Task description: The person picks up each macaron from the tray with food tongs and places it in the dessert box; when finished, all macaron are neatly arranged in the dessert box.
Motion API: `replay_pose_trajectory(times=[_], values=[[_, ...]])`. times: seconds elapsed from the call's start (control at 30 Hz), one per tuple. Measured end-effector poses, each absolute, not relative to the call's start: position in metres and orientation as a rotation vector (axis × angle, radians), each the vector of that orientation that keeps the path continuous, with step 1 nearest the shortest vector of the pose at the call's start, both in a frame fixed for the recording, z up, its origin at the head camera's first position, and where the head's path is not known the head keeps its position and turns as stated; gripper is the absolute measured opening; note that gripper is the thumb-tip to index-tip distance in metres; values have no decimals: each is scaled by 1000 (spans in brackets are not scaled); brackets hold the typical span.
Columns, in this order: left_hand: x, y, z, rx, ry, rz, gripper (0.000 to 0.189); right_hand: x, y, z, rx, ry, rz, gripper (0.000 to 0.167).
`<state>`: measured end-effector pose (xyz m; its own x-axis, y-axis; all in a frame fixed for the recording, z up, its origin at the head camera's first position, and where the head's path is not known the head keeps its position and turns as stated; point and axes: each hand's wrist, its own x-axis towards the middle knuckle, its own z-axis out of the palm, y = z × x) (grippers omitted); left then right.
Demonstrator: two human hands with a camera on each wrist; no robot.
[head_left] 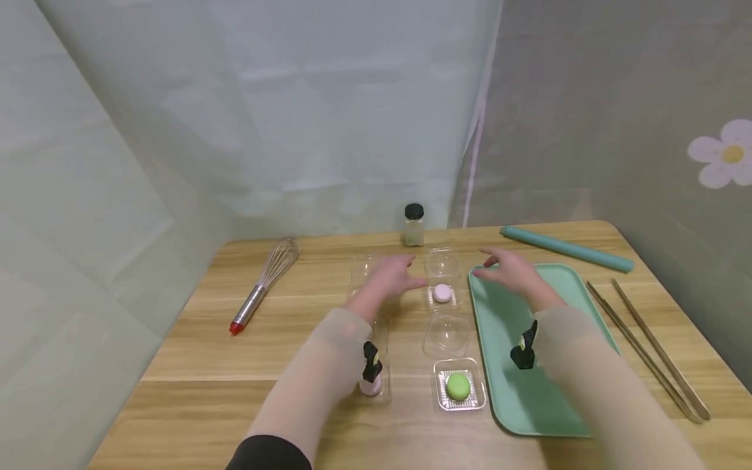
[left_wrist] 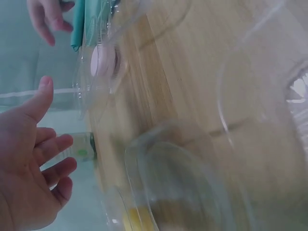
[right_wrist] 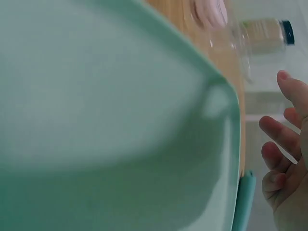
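My left hand (head_left: 389, 277) hovers with relaxed fingers over the back of the table, holding nothing. To its right, a pink macaron (head_left: 442, 293) sits in a clear plastic box (head_left: 442, 262) whose lid stands open. On that box's other side, my right hand (head_left: 512, 273), also empty and loosely spread, is above the back left corner of the green tray (head_left: 511, 418). Nearer the front, a green macaron (head_left: 458, 386) lies in another open clear box (head_left: 461, 407). A second pink macaron (head_left: 371, 384) shows partly beneath my left forearm. Inside a clear box, something yellow (left_wrist: 138, 219) appears in the left wrist view.
A small jar with a black lid (head_left: 414, 226) stands at the back edge. The whisk (head_left: 262, 287) lies on the left. A teal rolled or rod-shaped thing (head_left: 566, 249) lies behind the tray, and long metal tongs (head_left: 652, 352) lie right of it.
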<state>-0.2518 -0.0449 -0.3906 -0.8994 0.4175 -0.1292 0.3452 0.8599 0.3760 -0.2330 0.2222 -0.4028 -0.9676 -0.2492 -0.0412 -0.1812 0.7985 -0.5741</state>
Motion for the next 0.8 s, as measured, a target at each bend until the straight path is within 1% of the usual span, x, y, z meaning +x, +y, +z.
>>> replay_pose_trajectory(times=[0.13, 0.33, 0.47, 0.8], values=[[-251, -36, -391, 564, 2770, 543, 79, -238, 209, -403, -367, 2838, -909, 65], [-251, -29, -389, 500, 2743, 602, 79, -241, 196, -404, -369, 2818, -951, 62], [-250, -27, -386, 421, 2708, 669, 81, -243, 192, -406, -337, 2784, -972, 62], [-250, -20, -389, 397, 2671, 666, 79, -248, 187, -416, -307, 2722, -1017, 64]])
